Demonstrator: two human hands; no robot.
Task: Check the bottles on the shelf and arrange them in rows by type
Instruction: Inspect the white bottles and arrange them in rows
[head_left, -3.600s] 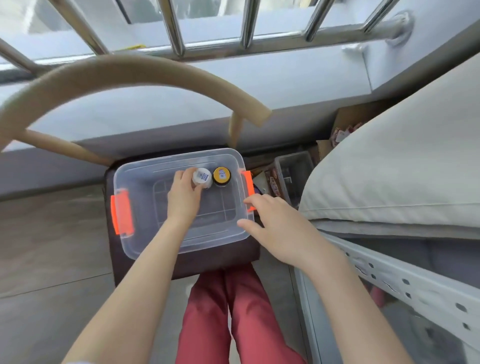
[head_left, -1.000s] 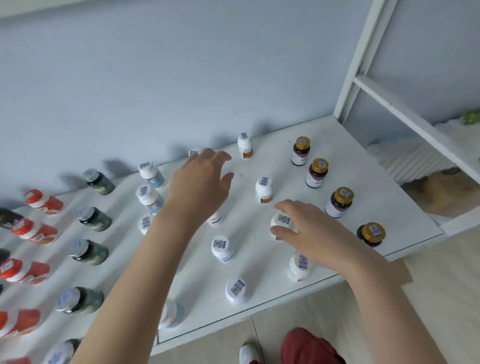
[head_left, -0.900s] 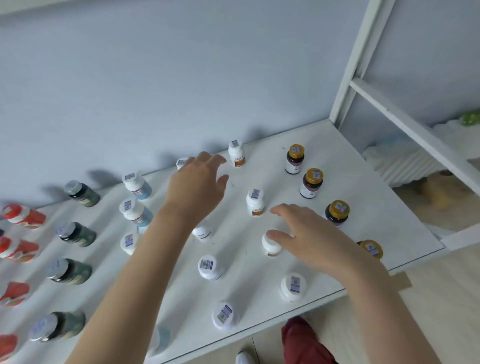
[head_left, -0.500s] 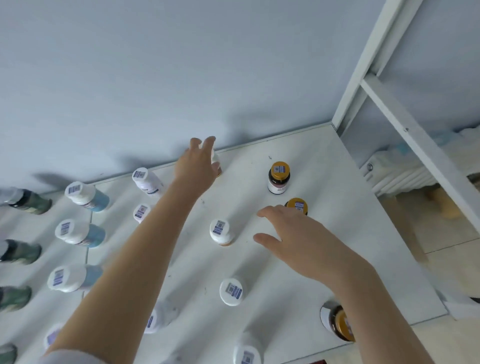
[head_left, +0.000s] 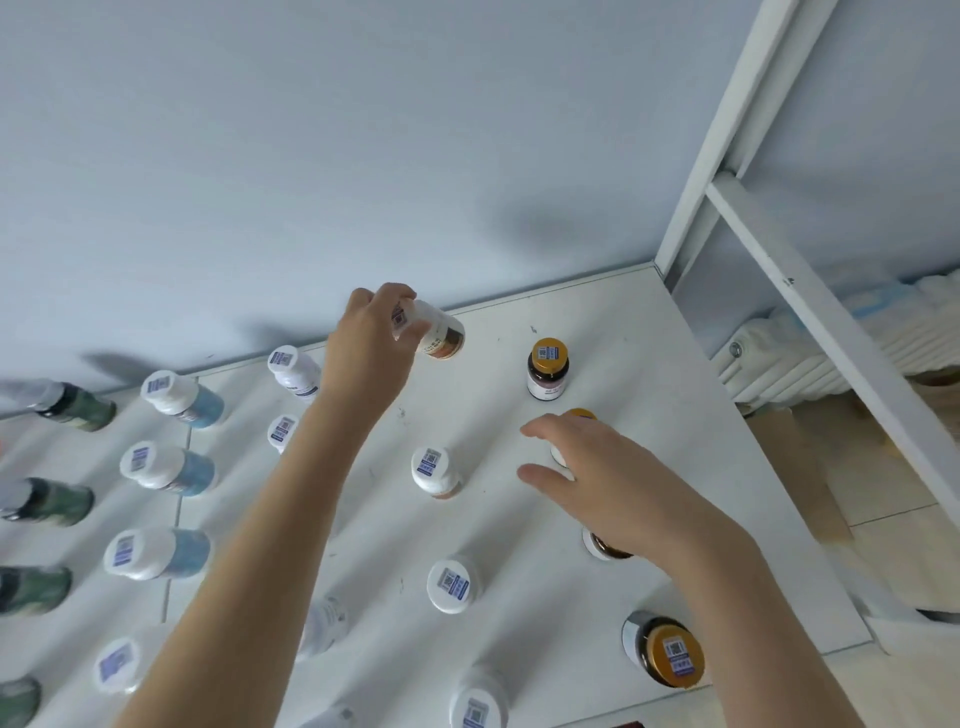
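Observation:
A white shelf (head_left: 675, 353) holds rows of small bottles with barcode stickers on their caps. My left hand (head_left: 371, 345) grips a white bottle with an orange label (head_left: 441, 335) by its cap, tilted at the back of the shelf. More white orange-label bottles (head_left: 435, 470) (head_left: 452, 584) stand in a row toward me. Dark bottles with gold caps (head_left: 548, 369) (head_left: 670, 656) line the right side. My right hand (head_left: 618, 488) hovers with relaxed fingers over another gold-capped bottle (head_left: 579, 414), mostly hiding it.
Blue-labelled white-capped bottles (head_left: 179, 397) and green bottles (head_left: 78, 408) fill the left part of the shelf. A pale wall rises right behind it. A white frame post (head_left: 722, 150) and slanted bar stand at the right, with white bedding (head_left: 810, 358) beyond.
My left hand has closed round the back white bottle and tipped it off the shelf. My right hand has slid right over the second gold-capped bottle. The view has moved closer.

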